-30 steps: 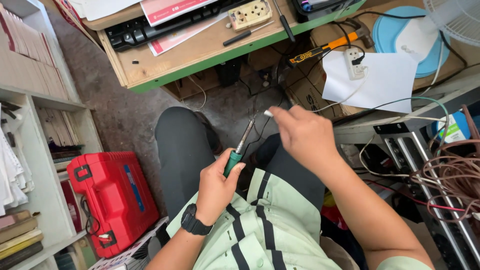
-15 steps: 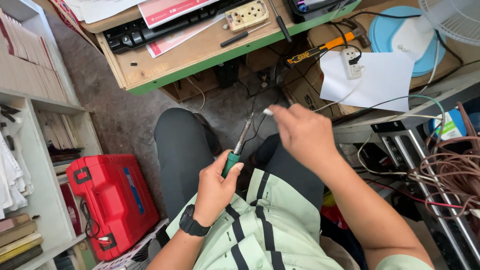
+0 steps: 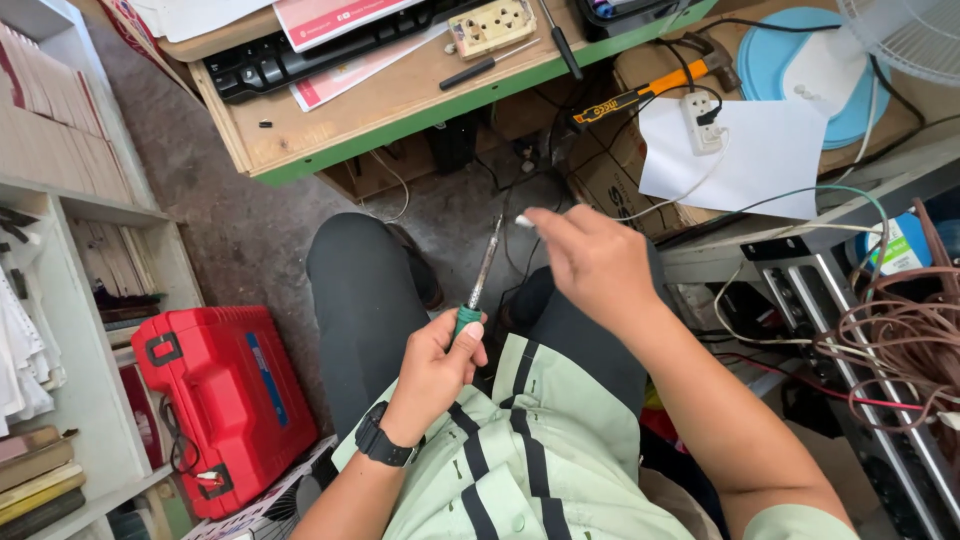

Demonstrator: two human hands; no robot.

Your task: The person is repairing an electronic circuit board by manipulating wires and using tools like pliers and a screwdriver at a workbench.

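Left hand (image 3: 440,365): closed around the green handle of the thin metal-shaft screwdriver (image 3: 480,278), above your lap.
Right hand (image 3: 590,265): fingers pinch a small white piece at the tip.
Advice: keep the shaft steady.

The screwdriver (image 3: 478,288) is showing a green handle and a silvery shaft. The shirt (image 3: 520,450) is showing pale green with dark stripes, the trousers (image 3: 360,290) dark grey, the wristwatch (image 3: 378,442) black. At eight o'clock the toolbox (image 3: 225,400) is glowing red with black latches. At twelve o'clock the counter (image 3: 400,105) is showing tan wood edged green, carrying a black keyboard (image 3: 300,55) and a cream socket (image 3: 492,25). At two o'clock the hammer (image 3: 650,90) is showing an orange and black handle beside white paper (image 3: 750,155).
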